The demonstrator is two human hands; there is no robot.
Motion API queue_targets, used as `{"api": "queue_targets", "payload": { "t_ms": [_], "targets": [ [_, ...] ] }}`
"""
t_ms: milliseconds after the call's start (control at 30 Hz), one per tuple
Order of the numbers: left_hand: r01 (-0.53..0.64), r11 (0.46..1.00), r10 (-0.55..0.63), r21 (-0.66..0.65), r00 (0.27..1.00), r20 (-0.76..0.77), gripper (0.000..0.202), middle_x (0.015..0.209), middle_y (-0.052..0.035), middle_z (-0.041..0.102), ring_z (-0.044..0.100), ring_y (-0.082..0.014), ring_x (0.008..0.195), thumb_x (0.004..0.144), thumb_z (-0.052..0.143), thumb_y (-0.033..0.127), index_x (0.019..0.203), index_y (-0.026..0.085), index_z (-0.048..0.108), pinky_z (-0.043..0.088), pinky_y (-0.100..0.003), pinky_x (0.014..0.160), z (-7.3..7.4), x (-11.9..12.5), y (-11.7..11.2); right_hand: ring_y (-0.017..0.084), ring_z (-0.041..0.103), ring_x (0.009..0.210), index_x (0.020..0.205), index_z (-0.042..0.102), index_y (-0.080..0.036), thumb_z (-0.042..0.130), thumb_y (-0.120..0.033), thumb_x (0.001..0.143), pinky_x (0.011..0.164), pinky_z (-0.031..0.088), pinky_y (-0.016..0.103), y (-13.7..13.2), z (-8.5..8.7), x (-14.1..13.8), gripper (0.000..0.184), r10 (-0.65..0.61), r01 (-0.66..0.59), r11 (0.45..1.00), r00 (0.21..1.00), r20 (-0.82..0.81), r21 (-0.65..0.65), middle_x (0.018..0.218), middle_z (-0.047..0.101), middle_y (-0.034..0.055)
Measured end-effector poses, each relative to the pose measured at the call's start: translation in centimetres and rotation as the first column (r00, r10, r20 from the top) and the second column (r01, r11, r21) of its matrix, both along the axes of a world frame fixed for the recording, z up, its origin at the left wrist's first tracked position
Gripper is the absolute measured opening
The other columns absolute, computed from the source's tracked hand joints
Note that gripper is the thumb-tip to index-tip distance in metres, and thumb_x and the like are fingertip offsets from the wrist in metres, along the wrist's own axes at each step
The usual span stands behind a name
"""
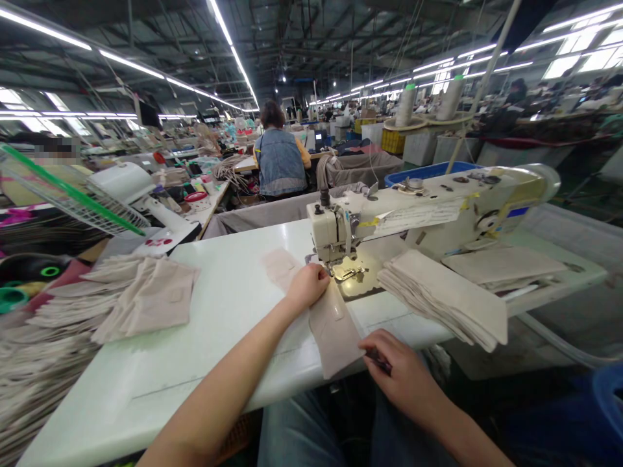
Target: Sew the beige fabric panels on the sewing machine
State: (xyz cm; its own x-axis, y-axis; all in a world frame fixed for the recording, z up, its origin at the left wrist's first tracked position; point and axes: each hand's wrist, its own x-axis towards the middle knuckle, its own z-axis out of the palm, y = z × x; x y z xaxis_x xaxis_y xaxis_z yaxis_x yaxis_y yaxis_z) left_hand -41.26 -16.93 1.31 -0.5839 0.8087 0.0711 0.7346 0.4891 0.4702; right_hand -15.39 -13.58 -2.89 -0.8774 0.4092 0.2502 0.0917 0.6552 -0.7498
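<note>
A beige fabric piece (pixel 335 334) lies across the sewing machine's front edge, its far part (pixel 281 267) stretching back on the table. My left hand (pixel 307 285) is closed on the fabric just left of the presser foot (pixel 335 263), fingers pressed together. On the cloth, close to that hand, is a small sewn-on tab (pixel 337 310). My right hand (pixel 396 366) is curled round a small dark tool (pixel 378 360), its kind mostly hidden in the palm. Thumb and forefinger of this hand meet the fabric's near right corner. The sewing machine (pixel 413 204) stands over the lit metal plate.
Folded beige pieces (pixel 448 295) are stacked right of the needle, with more (pixel 506 264) behind. On the left lie further fabric piles (pixel 156 295). A white fan with a green rim (pixel 73 188) stands at the back left. A co-worker in a denim vest (pixel 281 162) sits ahead.
</note>
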Motion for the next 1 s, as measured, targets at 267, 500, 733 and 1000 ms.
{"api": "queue_targets", "payload": {
  "t_ms": [267,500,733,1000],
  "targets": [
    [-0.034,0.998,0.033,-0.046,0.999,-0.035,0.013,0.073,-0.0056,0.07,0.061,-0.0188,0.066,0.08,0.061,0.022,0.069,0.018,0.066,0.037,-0.027,0.058,-0.2,-1.1,0.8,0.019,0.06,0.087,0.105,0.063,-0.022,0.043,0.007,0.078,0.073,0.043,0.028,-0.4,-1.0,-0.8,0.044,0.007,-0.006,0.968,1.0,-0.001,0.252,0.101,0.062,0.0044],
    [-0.055,0.998,0.054,-0.026,0.998,-0.04,0.012,0.075,-0.0045,0.071,0.062,-0.0188,0.07,0.08,0.06,0.022,0.069,0.019,0.064,0.036,-0.026,0.059,-0.3,-1.1,0.9,0.018,0.06,0.088,0.101,0.064,-0.022,0.047,0.009,0.075,0.074,0.042,0.027,-0.8,-0.7,-1.0,0.043,-0.01,0.008,0.961,1.0,0.006,0.278,0.098,0.063,0.0031],
    [-0.054,0.999,0.054,-0.002,0.998,-0.018,0.014,0.072,-0.0041,0.07,0.063,-0.0192,0.07,0.08,0.059,0.02,0.066,0.019,0.062,0.036,-0.026,0.059,-0.3,-1.0,0.9,0.018,0.06,0.088,0.1,0.064,-0.021,0.046,0.006,0.076,0.074,0.044,0.027,-0.7,-0.9,-1.0,0.04,-0.011,0.016,0.949,1.0,-0.018,0.314,0.096,0.064,0.004],
    [-0.024,0.999,0.025,0.025,0.999,-0.031,0.014,0.074,-0.0053,0.069,0.065,-0.0208,0.075,0.081,0.059,0.018,0.068,0.018,0.063,0.042,-0.027,0.064,-0.4,-1.0,0.9,0.02,0.062,0.092,0.098,0.066,-0.021,0.043,0.009,0.074,0.076,0.047,0.027,-0.5,0.1,-1.2,0.045,-0.008,-0.016,0.937,0.998,0.066,0.349,0.1,0.066,0.0048]
  ]
}}
